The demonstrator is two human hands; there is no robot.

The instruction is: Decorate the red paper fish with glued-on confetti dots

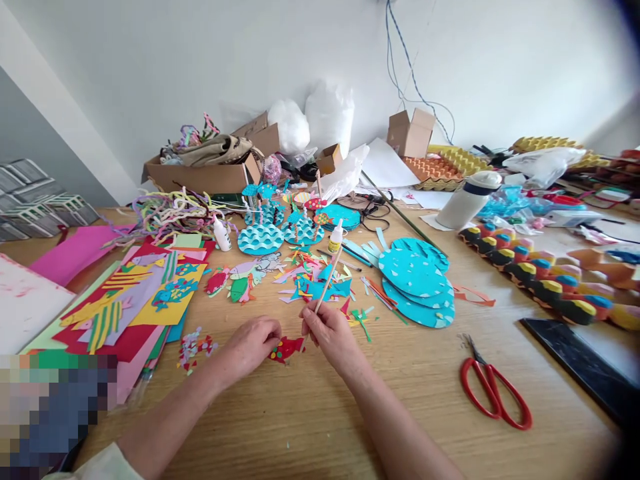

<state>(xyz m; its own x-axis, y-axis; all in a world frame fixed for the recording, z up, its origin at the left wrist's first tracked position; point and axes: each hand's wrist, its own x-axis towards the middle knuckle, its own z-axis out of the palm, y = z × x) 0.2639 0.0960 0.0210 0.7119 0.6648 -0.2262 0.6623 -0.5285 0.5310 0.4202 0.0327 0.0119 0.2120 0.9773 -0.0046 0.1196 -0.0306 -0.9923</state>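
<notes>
A small red paper fish (pixel 290 348) with coloured dots lies flat on the table between my hands. My left hand (pixel 257 339) has its fingers closed at the fish's left end, and the fingertips cover that end. A thin wooden stick (pixel 329 279) slants through the fingers of my right hand (pixel 325 330); its lower tip reaches down to the fish's right end. Left of my left hand lie small paper bits (pixel 196 348) in several colours. Beyond my hands are a blue paper fish (pixel 325 288), more paper fish (pixel 243 287) and coloured paper scraps (pixel 300 267).
Red-handled scissors (pixel 495 393) lie at the right, near a black flat object (pixel 570 363) and painted egg-carton strips (pixel 540 273). Blue discs (pixel 419 283) are stacked right of centre. Glue bottles (pixel 335 239) stand behind the scraps. Coloured sheets (pixel 143 333) spread on the left.
</notes>
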